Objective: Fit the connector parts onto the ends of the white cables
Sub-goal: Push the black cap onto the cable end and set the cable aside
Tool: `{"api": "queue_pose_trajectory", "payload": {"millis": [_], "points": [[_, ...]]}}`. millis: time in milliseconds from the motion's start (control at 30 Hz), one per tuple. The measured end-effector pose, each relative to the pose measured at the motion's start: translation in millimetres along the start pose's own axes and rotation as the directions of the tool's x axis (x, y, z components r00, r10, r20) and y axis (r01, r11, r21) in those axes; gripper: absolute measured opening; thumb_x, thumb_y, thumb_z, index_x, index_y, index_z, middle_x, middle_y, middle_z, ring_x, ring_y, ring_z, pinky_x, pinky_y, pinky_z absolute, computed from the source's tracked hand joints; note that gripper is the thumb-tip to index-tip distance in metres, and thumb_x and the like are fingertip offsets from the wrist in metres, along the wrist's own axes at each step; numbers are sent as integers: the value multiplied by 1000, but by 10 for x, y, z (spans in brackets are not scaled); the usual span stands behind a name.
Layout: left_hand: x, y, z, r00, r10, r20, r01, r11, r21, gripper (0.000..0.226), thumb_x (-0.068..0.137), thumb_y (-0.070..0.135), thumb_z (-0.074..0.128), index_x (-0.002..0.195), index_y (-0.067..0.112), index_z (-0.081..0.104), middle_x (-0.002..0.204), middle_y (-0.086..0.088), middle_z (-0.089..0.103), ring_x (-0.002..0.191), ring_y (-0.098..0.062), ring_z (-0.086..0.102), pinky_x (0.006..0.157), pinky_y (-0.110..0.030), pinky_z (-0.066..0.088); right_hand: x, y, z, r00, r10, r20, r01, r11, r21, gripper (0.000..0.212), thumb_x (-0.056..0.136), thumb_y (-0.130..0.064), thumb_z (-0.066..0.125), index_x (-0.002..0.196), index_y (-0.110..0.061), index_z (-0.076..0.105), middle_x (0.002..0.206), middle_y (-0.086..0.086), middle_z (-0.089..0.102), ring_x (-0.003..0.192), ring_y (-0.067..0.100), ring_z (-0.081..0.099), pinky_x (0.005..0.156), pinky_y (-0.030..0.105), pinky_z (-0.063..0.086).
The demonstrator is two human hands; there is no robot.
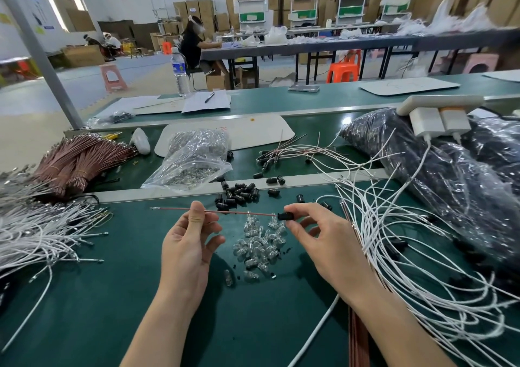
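Fingertips on the left hand [187, 249] are pinching a thin reddish wire [239, 212], right hand [320, 240] is gripping the black plastic cap [285, 216] at its 3 o'clock end.

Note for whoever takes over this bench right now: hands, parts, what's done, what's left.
Left hand pinches a thin red-brown wire. Right hand pinches a black connector part at the wire's right end; seating unclear.
Loose black connectors lie beyond the hands, clear bulbs between them.
White cables without connectors are bundled on the left; the tangle on the right seems partly fitted.
Left to do: that bundle.
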State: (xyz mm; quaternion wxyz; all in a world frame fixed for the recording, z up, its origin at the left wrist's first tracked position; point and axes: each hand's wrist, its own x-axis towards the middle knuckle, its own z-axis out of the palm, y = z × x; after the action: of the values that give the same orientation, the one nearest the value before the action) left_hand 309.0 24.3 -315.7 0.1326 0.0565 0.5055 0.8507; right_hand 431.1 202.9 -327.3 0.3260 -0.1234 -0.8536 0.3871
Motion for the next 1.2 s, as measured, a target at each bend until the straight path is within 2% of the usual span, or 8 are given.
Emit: {"api": "queue_pose_trajectory", "payload": {"millis": [167, 300, 433, 600, 867, 1067, 1133, 1200], "points": [[-10, -28, -16, 999, 33, 21, -34, 999, 6, 20, 86, 31, 66, 90, 12, 64, 79, -1, 71, 63, -10, 64, 55, -21, 56, -20, -34, -10, 999, -41, -21, 41, 999, -22, 25, 90, -23, 73, 112, -34, 69, 93, -27, 66, 73, 9, 65, 70, 24, 55], [-13, -39, -14, 997, 67, 47, -69, 996, 52, 17, 82, 29, 70, 90, 15, 68, 86, -5, 74, 67, -12, 66, 57, -22, 57, -20, -52, -24, 998, -64, 3, 64, 996, -63, 21, 90, -28, 73, 110, -33, 69, 97, -25, 65, 84, 4, 63, 76, 21, 52], [-99, -64, 82, 987, 69, 148, -93, 982, 165, 26, 73, 36, 76, 87, 14, 73, 86, -9, 73, 69, -16, 68, 58, -24, 56, -40, -108, -46, 983, -169, 77, 182, 954, -237, 23, 90, -37, 68, 113, -32, 70, 103, -23, 64, 99, -1, 57, 93, 18, 41], [-246, -166, 229, 945, 29, 326, -136, 941, 311, 16, 75, 33, 75, 83, 19, 75, 75, -7, 71, 64, -17, 65, 57, -26, 56, -56, -159, 1, 946, -317, 75, 320, 861, -396, 24, 88, -38, 66, 110, -27, 71, 95, -17, 69, 85, 7, 62, 88, 25, 41], [-204, -47, 142, 974, 108, 199, -152, 962, 225, 16, 81, 35, 69, 84, 20, 76, 82, -7, 73, 67, -16, 66, 59, -26, 58, -31, -137, -79, 953, -302, 7, 276, 861, -428, 26, 93, -33, 63, 118, -27, 68, 99, -16, 67, 86, 7, 62, 89, 22, 44], [-359, -186, 333, 943, 111, 315, -231, 898, 374, 23, 81, 37, 68, 98, 21, 73, 79, -7, 72, 63, -15, 65, 53, -24, 53, -44, -238, -114, 938, -343, 39, 334, 873, -354, 24, 95, -23, 65, 119, -18, 68, 100, -8, 69, 88, 8, 64, 81, 23, 54], [-399, -196, 358, 945, 158, 287, -276, 856, 438, 24, 85, 43, 65, 104, 28, 67, 80, -4, 71, 62, -13, 63, 53, -25, 53, -7, -244, -269, 953, -300, -38, 266, 892, -364, 25, 94, -19, 68, 119, -17, 69, 100, -7, 69, 87, 9, 64, 83, 22, 53], [-433, -213, 479, 936, 158, 315, -316, 771, 553, 10, 93, 44, 62, 94, 35, 67, 78, 2, 70, 61, -9, 61, 53, -25, 52, 43, -230, -476, 955, -254, -152, 183, 911, -370, 25, 94, -17, 69, 119, -17, 70, 101, -5, 69, 88, 10, 64, 86, 18, 48]]}}
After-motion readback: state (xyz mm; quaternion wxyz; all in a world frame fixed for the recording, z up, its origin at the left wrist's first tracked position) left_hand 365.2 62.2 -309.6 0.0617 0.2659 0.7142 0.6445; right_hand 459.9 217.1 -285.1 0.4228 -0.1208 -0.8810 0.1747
